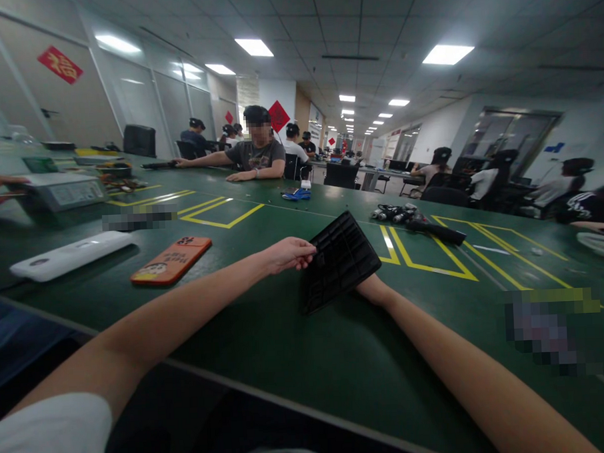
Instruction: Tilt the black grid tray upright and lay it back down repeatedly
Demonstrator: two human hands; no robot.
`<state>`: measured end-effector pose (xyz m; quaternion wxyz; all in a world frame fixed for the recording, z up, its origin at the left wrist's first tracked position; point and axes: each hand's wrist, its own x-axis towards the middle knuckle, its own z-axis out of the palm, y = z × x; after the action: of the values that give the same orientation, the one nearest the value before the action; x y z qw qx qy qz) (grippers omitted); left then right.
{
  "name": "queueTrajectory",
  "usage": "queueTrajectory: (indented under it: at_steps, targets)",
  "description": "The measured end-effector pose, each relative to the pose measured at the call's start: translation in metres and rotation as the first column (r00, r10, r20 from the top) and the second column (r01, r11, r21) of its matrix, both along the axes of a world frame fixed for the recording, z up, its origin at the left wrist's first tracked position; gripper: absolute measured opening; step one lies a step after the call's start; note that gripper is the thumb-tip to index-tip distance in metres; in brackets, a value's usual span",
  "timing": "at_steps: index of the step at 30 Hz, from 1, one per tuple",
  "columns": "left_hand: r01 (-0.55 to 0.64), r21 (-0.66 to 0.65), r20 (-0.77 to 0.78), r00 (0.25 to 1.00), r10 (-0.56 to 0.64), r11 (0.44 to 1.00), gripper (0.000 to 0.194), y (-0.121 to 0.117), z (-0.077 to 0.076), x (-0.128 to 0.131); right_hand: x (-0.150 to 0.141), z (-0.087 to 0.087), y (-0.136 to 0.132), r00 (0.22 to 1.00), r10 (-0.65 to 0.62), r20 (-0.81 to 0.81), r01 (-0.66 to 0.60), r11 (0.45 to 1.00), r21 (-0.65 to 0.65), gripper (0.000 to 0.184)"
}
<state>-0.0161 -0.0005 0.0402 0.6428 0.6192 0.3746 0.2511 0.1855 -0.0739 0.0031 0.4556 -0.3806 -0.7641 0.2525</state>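
Observation:
A thin black tray [340,255] with a grid of raised ridges is held tilted above the green table. My right hand [372,289] grips it from behind at its lower right edge, and the tray hides most of those fingers. At the opposite, left edge is my left hand [292,255], its fingers curled and thumb and fingertips pinched together against the tray. Whether the pinch is on the rim or on some small piece cannot be made out.
An orange phone case [172,260] and a long white device [73,255] lie to the left. Black cables and a dark tube-shaped object [439,230] are to the right. Yellow tape marks the green table [268,375]. Across it sits a person [259,155], arm outstretched.

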Motion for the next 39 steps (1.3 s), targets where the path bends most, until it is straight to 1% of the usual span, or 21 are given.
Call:
queueTrajectory:
  at_steps: [5,8,12,20,24,26,28,30,31,33,35,39]
  targets:
    - [0.105,-0.069,0.052,0.993,-0.102,0.992,0.020,0.000,-0.003,0.000,-0.001,0.000,0.001,0.998,0.004,-0.057,-0.006,0.999,-0.035,0.051]
    - [0.132,-0.073,0.062,0.990,-0.128,0.989,0.018,0.000,-0.006,0.000,0.000,-0.001,0.002,0.997,0.025,-0.066,-0.026,0.999,-0.024,0.047]
    - [0.173,-0.082,0.049,0.984,-0.169,0.982,0.017,-0.002,-0.007,0.001,0.000,-0.002,0.002,0.998,0.018,-0.066,-0.020,0.999,-0.026,0.044]
    - [0.216,-0.128,0.124,0.972,-0.201,0.968,0.022,-0.002,-0.009,-0.001,-0.001,-0.001,0.001,0.996,0.040,-0.074,-0.043,0.998,-0.038,0.041]
    - [0.247,-0.115,0.107,0.966,-0.235,0.962,0.022,-0.001,-0.012,0.001,-0.002,0.002,-0.001,0.998,0.028,-0.058,-0.031,0.998,-0.050,0.038]
    - [0.231,-0.095,0.077,0.971,-0.225,0.968,0.023,-0.002,-0.013,0.003,-0.001,0.002,-0.002,0.999,0.017,-0.044,-0.019,0.999,-0.045,0.040]
    - [0.181,-0.037,0.038,0.983,-0.180,0.983,0.024,-0.003,-0.014,0.004,-0.001,0.001,0.000,1.000,0.006,-0.023,-0.006,0.999,-0.039,0.044]
    - [0.112,0.073,0.004,0.994,-0.112,0.991,0.024,-0.004,-0.016,0.005,0.000,-0.002,0.002,1.000,-0.011,-0.007,0.010,0.999,-0.033,0.048]
    - [0.079,0.144,-0.011,0.997,-0.078,0.986,0.024,-0.004,-0.017,0.005,0.001,-0.003,0.003,1.000,-0.020,-0.005,0.020,0.999,-0.032,0.050]
    - [0.038,0.284,-0.041,0.999,-0.027,0.958,0.022,-0.003,-0.020,0.006,0.001,-0.006,0.006,0.999,-0.034,-0.003,0.034,0.999,-0.036,0.052]
    - [0.030,0.396,-0.075,0.997,0.000,0.918,0.018,-0.001,-0.025,0.008,0.002,-0.008,0.008,0.999,-0.040,-0.003,0.040,0.998,-0.039,0.054]
    - [0.056,0.558,-0.167,0.985,0.046,0.828,0.014,0.004,-0.031,0.012,0.003,-0.011,0.009,0.999,-0.039,-0.007,0.039,0.998,-0.042,0.055]
